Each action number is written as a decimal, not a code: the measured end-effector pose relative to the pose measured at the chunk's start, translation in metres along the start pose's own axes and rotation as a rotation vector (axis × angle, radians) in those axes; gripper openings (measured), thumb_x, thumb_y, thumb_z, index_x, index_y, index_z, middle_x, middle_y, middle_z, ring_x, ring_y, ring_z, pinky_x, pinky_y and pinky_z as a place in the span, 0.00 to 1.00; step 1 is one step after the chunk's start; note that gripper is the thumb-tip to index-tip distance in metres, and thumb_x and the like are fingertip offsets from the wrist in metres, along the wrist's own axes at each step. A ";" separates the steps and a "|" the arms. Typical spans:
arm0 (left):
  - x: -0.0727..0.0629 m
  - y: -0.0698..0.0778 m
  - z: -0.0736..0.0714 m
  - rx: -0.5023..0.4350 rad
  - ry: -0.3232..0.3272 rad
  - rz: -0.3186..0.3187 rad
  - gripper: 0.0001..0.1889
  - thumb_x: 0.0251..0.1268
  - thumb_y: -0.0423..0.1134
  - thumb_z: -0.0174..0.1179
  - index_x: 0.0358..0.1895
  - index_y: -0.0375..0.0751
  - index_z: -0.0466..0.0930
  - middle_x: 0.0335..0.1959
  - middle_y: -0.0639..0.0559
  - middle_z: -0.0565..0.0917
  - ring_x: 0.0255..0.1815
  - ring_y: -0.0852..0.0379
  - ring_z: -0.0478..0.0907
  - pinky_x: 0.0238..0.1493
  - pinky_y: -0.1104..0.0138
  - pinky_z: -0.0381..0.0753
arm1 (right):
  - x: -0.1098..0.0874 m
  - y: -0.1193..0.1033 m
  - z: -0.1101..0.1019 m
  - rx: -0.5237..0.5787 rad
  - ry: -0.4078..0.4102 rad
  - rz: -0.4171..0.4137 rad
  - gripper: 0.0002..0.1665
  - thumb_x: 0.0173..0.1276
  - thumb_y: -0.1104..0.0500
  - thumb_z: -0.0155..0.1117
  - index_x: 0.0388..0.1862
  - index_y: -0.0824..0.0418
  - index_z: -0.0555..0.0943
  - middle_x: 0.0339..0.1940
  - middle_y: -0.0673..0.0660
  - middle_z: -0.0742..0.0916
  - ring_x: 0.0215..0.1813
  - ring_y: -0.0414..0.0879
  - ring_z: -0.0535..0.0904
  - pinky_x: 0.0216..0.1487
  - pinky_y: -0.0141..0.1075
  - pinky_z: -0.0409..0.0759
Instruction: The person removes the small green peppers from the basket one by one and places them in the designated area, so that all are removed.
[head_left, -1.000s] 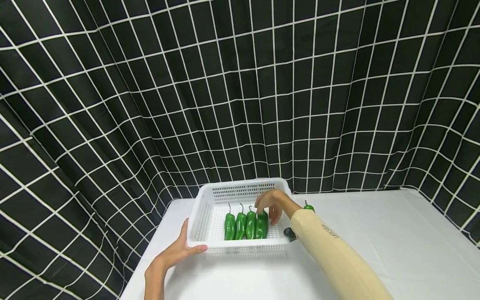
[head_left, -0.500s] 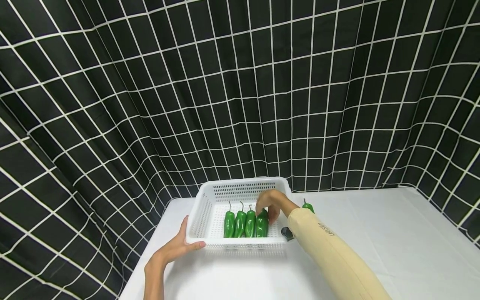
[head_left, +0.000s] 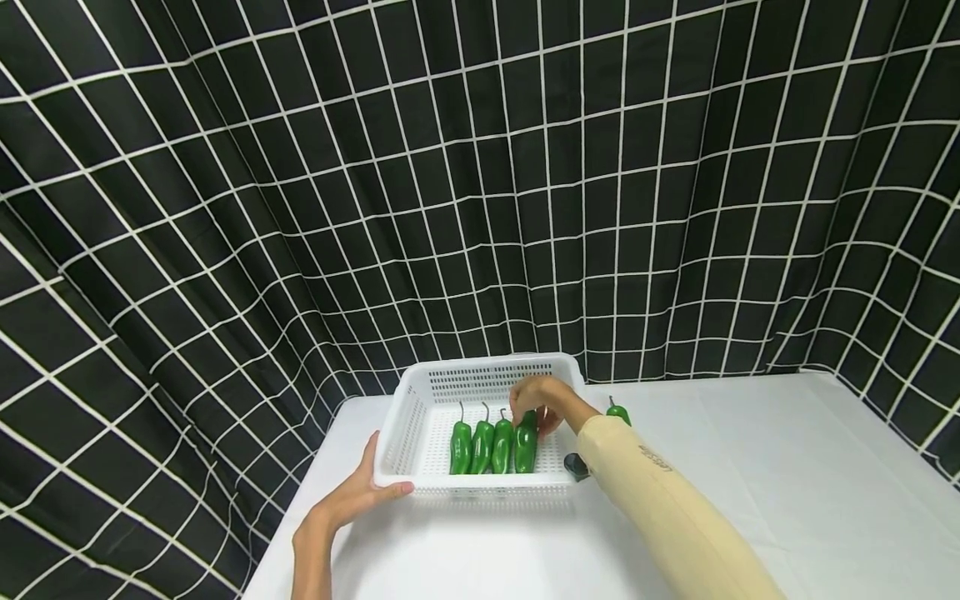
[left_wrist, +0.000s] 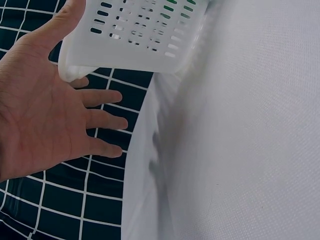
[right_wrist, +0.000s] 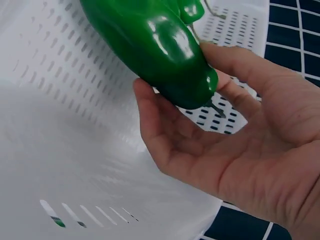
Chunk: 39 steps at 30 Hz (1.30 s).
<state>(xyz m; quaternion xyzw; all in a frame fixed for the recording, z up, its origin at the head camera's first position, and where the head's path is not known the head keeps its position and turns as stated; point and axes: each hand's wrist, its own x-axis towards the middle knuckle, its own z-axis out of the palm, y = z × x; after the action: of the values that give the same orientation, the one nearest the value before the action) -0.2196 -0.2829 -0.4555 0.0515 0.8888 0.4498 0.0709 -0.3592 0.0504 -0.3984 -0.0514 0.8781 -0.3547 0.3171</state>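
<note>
A white perforated plastic basket (head_left: 483, 482) stands on the table with a row of green peppers (head_left: 482, 448) in it, their stems towards the back. My right hand (head_left: 538, 398) reaches in at the right end of the row. Thumb and fingertips pinch the stem end of the rightmost green pepper (head_left: 526, 450), whose glossy body fills the top of the right wrist view. My left hand (left_wrist: 47, 110) is at the basket's near left corner, its thumb against the front side and its other fingers straight and spread beside the corner.
Another green pepper (head_left: 618, 412) lies on the white-covered table (head_left: 757, 475) right of the basket, partly behind the sleeve (head_left: 660, 500). A dark rounded object (head_left: 576, 467) shows at the basket's right side. Black curtains (head_left: 480, 183) with white grid lines surround the table's back and sides.
The rightmost pepper has shifted slightly, its stem end a little further back within my right hand's fingers. My left hand has stayed at the basket's corner.
</note>
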 end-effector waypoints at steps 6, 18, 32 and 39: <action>0.001 0.002 0.002 -0.011 0.006 0.011 0.59 0.60 0.45 0.75 0.85 0.48 0.38 0.83 0.38 0.59 0.82 0.36 0.61 0.80 0.32 0.56 | -0.008 -0.002 -0.004 0.101 0.030 -0.062 0.09 0.64 0.67 0.64 0.43 0.59 0.81 0.39 0.67 0.83 0.44 0.63 0.85 0.55 0.56 0.89; -0.001 0.002 0.003 -0.015 -0.007 -0.003 0.61 0.62 0.46 0.74 0.85 0.51 0.33 0.86 0.37 0.55 0.86 0.31 0.52 0.80 0.29 0.51 | -0.037 0.012 -0.019 0.345 -0.022 -0.310 0.23 0.65 0.64 0.60 0.61 0.59 0.79 0.28 0.53 0.88 0.27 0.44 0.87 0.47 0.52 0.91; -0.001 0.000 0.003 -0.013 -0.008 0.010 0.63 0.61 0.48 0.74 0.86 0.51 0.31 0.87 0.38 0.51 0.86 0.31 0.50 0.80 0.29 0.49 | -0.078 0.051 -0.039 0.715 0.018 -0.475 0.27 0.78 0.62 0.49 0.74 0.60 0.69 0.44 0.50 0.88 0.44 0.45 0.88 0.47 0.42 0.90; -0.001 0.000 0.002 -0.014 -0.014 0.008 0.62 0.62 0.45 0.73 0.86 0.51 0.31 0.87 0.38 0.51 0.86 0.31 0.49 0.80 0.28 0.49 | -0.096 0.079 -0.051 0.788 0.029 -0.552 0.26 0.81 0.60 0.55 0.75 0.60 0.67 0.49 0.48 0.87 0.46 0.43 0.88 0.53 0.40 0.87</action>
<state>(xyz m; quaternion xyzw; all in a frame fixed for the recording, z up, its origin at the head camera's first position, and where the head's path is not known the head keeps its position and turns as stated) -0.2181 -0.2812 -0.4568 0.0576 0.8848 0.4561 0.0759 -0.3025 0.1697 -0.3721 -0.1533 0.6349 -0.7319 0.1941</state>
